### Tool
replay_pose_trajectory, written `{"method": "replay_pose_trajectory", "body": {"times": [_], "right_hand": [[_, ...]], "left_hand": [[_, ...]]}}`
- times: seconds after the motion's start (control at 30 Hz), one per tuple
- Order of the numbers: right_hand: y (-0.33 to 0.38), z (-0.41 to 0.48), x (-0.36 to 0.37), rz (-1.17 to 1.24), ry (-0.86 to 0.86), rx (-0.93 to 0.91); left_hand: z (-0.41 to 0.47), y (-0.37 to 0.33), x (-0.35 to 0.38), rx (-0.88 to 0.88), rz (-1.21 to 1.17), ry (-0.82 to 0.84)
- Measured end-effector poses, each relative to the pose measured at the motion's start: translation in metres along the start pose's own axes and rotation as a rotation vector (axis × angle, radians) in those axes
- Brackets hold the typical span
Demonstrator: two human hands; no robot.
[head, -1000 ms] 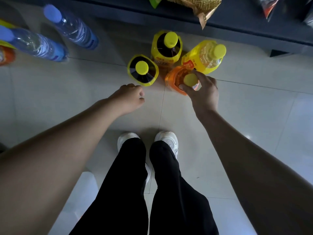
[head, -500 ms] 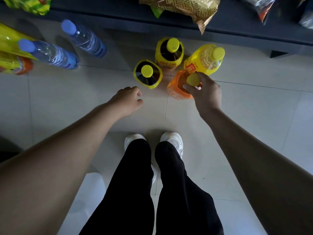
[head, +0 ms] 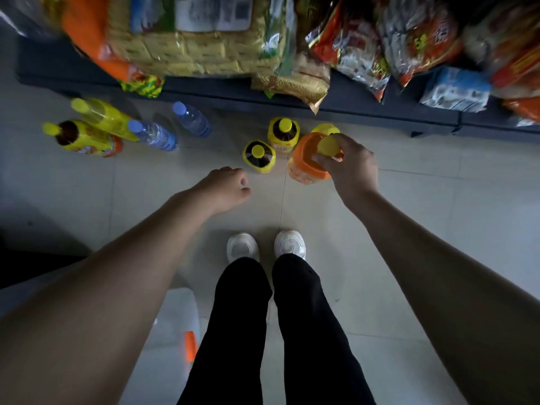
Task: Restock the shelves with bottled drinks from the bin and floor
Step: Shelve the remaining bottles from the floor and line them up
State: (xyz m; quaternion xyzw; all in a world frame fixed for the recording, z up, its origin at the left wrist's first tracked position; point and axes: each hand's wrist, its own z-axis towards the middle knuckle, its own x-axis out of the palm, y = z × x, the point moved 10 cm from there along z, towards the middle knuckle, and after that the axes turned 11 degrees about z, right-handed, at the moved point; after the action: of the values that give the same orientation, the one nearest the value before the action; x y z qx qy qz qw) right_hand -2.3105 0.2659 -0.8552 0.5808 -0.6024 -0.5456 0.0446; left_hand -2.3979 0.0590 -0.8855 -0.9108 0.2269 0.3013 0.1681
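My right hand (head: 349, 168) grips the yellow cap and neck of an orange drink bottle (head: 305, 163), which hangs a little above the tiled floor. Two dark tea bottles with yellow caps (head: 258, 156) (head: 283, 135) stand upright just left of it. A yellow bottle (head: 324, 129) stands behind it, mostly hidden. My left hand (head: 226, 187) hovers with loosely curled fingers near the closer tea bottle and holds nothing. Further left stand two water bottles with blue caps (head: 153, 135) (head: 191, 119) and two yellow-capped bottles (head: 81, 138) (head: 102, 114).
A dark low shelf (head: 365, 103) runs across the top, loaded with noodle and snack packs (head: 198, 39). My white shoes (head: 242, 247) stand on the pale tiles. A white bin with an orange latch (head: 181, 325) sits at my lower left.
My right hand has lifted the orange bottle up off the floor. My view has tilted upward, bringing the stocked shelf and more bottles on the left into sight. My left hand has hardly moved.
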Motion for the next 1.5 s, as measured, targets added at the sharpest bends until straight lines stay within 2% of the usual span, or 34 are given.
{"method": "replay_pose_trajectory", "body": {"times": [0.2, 0.5, 0.67, 0.87, 1.1, 1.5], "right_hand": [[0.086, -0.049, -0.077, -0.013, -0.024, -0.047], [0.234, -0.158, -0.212, -0.06, -0.14, -0.235], [0.299, -0.236, -0.291, 0.114, -0.267, -0.328], [0.363, -0.311, -0.376, 0.14, -0.355, -0.472], [0.4, -0.367, -0.451, 0.246, -0.415, -0.596], [0.405, -0.416, -0.552, 0.388, -0.436, -0.747]], "left_hand": [[-0.105, -0.032, -0.08, 0.036, 0.022, -0.102], [-0.275, -0.086, -0.186, 0.167, 0.233, -0.267], [-0.367, -0.104, -0.249, 0.186, 0.222, -0.373], [-0.457, -0.132, -0.31, 0.219, 0.135, -0.509], [-0.529, -0.193, -0.348, 0.261, 0.138, -0.656], [-0.599, -0.279, -0.368, 0.241, 0.127, -0.794]]}}
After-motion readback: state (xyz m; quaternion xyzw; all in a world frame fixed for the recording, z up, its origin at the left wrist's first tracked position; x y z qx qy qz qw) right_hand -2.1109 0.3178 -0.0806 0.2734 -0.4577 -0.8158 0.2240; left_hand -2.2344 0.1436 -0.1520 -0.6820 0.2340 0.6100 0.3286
